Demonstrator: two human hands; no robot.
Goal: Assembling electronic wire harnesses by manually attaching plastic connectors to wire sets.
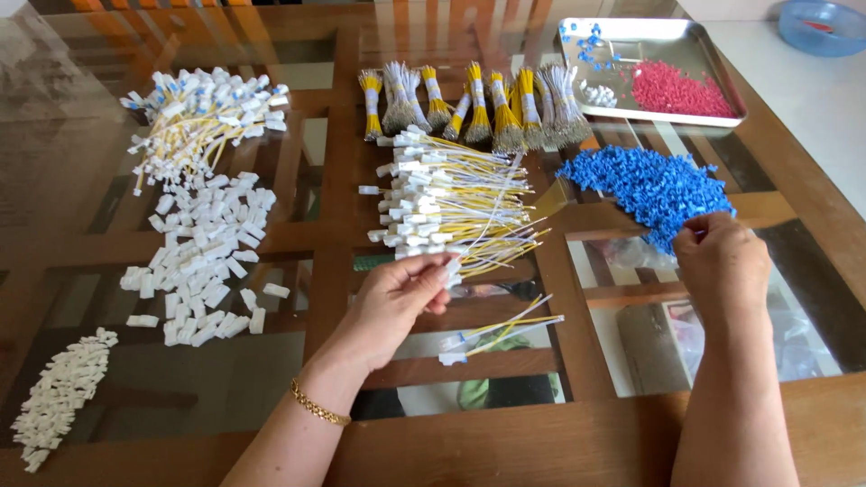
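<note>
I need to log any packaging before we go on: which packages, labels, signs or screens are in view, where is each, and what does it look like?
Cardboard box: under the glass tabletop, below the right hand; brown, rectangular, with a pale printed panel.
Clear plastic bag: beside the pile of blue pieces; crumpled, see-through.
Bands on the wire bundles: top centre; narrow pale wraps around yellow wires.
No signs or screens.

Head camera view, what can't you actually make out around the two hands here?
- Right hand: its fingertips curl into the blue pile, so whether it grips a piece is hidden.
- Left hand: its fingers cover the wire end it pinches at the wire stack.
- Blue bowl: cut off by the top right corner.
- Metal tray: the small white and blue bits are too small to identify.
- Below the glass table: reflections blur what lies underneath.
</note>
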